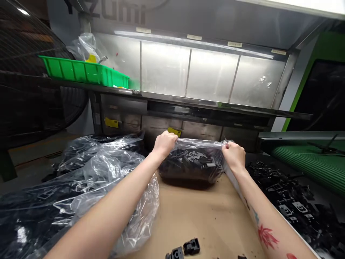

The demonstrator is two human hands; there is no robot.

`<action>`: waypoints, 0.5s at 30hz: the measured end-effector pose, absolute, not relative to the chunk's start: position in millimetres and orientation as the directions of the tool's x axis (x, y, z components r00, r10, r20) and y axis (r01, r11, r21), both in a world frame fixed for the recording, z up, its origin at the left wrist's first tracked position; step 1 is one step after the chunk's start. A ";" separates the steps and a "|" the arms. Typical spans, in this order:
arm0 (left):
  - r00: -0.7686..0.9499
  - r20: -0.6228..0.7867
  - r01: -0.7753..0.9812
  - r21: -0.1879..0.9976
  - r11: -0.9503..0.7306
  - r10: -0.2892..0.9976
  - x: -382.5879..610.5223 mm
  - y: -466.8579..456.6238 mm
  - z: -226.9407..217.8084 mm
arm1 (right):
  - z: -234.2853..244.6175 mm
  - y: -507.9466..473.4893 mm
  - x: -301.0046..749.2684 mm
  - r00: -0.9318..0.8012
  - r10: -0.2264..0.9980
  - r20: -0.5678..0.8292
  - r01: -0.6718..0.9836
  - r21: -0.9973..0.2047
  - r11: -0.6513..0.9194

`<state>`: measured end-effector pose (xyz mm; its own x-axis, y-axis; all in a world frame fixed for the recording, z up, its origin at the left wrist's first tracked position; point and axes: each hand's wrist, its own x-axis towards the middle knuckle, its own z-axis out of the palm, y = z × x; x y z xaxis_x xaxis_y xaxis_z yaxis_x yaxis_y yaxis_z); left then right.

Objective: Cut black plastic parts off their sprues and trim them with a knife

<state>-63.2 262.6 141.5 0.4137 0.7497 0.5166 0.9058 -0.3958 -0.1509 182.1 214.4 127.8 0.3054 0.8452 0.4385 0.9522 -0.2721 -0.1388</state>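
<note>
A clear plastic bag [192,163] full of small black plastic parts sits on a brown cardboard sheet [205,219]. My left hand [165,143] is closed on the bag's top edge at its left corner. My right hand [234,154] is closed on the same edge at the right corner. Between the two hands the plastic is pulled taut. Both forearms reach forward over the cardboard.
More clear bags of black parts [88,169] lie at the left. Loose black parts [291,205] cover the surface at the right, and two lie near the front edge [184,249]. A green tray [83,72] sits on a metal shelf. A green conveyor [312,162] runs at the right.
</note>
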 end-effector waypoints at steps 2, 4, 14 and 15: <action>0.392 0.550 0.916 -0.153 -0.372 0.738 -60.8 257.9 136.9 | 120.7 209.6 181.5 0.332 0.841 0.428 0.943 -0.159 -0.291; 0.410 0.533 0.908 -0.162 -0.387 0.740 -59.2 250.6 119.1 | 101.1 202.1 180.6 0.335 0.869 0.363 0.941 -0.171 -0.291; 0.553 0.298 0.830 -0.122 -0.544 0.778 -59.6 202.6 63.3 | 32.5 158.6 191.6 0.174 0.980 0.093 0.947 -0.287 -0.141; 0.571 0.284 0.818 -0.116 -0.563 0.771 -62.9 193.8 67.5 | 31.9 150.2 194.1 0.142 0.986 0.085 0.946 -0.304 -0.111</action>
<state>-62.9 193.8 67.5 0.5705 0.7707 0.2837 0.8183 -0.5629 -0.1164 194.1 150.2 31.9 0.1423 0.9862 0.0845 0.9462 -0.1105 -0.3041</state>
